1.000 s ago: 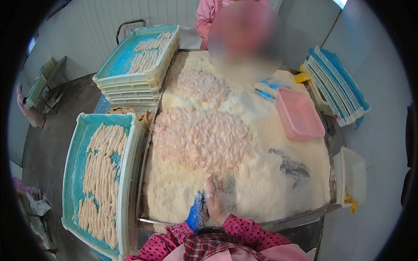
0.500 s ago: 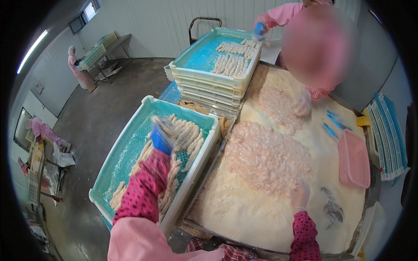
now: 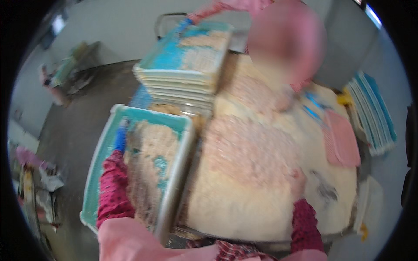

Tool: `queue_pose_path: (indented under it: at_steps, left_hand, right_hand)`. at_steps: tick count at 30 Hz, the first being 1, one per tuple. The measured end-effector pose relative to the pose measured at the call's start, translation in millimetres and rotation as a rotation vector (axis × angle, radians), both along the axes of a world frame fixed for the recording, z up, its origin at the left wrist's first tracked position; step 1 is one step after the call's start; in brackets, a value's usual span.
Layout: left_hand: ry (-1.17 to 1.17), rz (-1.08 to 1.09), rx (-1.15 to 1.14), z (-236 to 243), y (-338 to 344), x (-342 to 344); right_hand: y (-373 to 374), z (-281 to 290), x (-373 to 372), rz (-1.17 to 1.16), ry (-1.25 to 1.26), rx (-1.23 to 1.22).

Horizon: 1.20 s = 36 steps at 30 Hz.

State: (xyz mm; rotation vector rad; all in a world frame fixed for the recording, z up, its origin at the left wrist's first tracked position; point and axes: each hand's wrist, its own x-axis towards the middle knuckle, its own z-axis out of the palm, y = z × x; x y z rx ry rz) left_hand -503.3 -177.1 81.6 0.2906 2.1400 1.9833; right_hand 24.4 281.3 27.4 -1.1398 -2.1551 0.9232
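My left hand (image 3: 121, 134), in a blue glove, is over the far left part of a teal-lined, white-rimmed tray (image 3: 114, 108). Its fingers are smeared by motion, so what they hold does not show. Flour-coated meat strips (image 3: 150, 141) lie in rows in this tray, beside the hand. My right hand (image 3: 298, 186), in a pale glove, is at the right edge of a heap of raw pink meat pieces (image 3: 250, 150). Its fingers look curled together, but anything in them is too blurred to name. White flour (image 3: 244, 213) spreads under and around the heap.
Across the table a co-worker in pink (image 3: 217, 9) reaches over a stack of trays (image 3: 178, 82) and a second meat heap (image 3: 254, 93). On the right are a pink basket (image 3: 342, 139), blue-handled tools (image 3: 312, 108) and upright blue and white trays (image 3: 372, 108).
My left hand has moved left and away across the tray, from the strips toward its left side. My right hand stays by the heap's edge with fingers drawn in. The whole view has shifted.
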Motion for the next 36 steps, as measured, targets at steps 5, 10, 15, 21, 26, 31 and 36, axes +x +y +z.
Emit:
queue_pose_path:
  at_steps: [5,10,15,21,26,31,36]
  left_hand:
    - [0.261,-0.285,-0.034,20,37,104]
    - [0.340,-0.828,-0.308,50,131,293]
    - [0.630,-1.064,-0.571,-84,169,407]
    - [0.835,-0.990,-0.572,-88,218,484]
    - [0.358,-0.861,-0.502,-87,170,431]
    - [-0.418,-0.791,-0.125,-78,191,437]
    - [-0.663,-0.611,0.014,-54,180,434]
  right_hand:
    - [-78,40,39,0.626,-0.344,0.305]
    - [-86,23,122,0.300,-0.183,-0.196]
    - [-86,21,87,0.076,-0.185,-0.023]
    - [-90,-2,71,0.483,-0.341,0.500]
    - [-75,-17,110,0.400,-0.074,0.007]
    - [-52,-12,107,0.415,-0.026,-0.532]
    - [-50,-5,112,0.232,-0.215,-0.113]
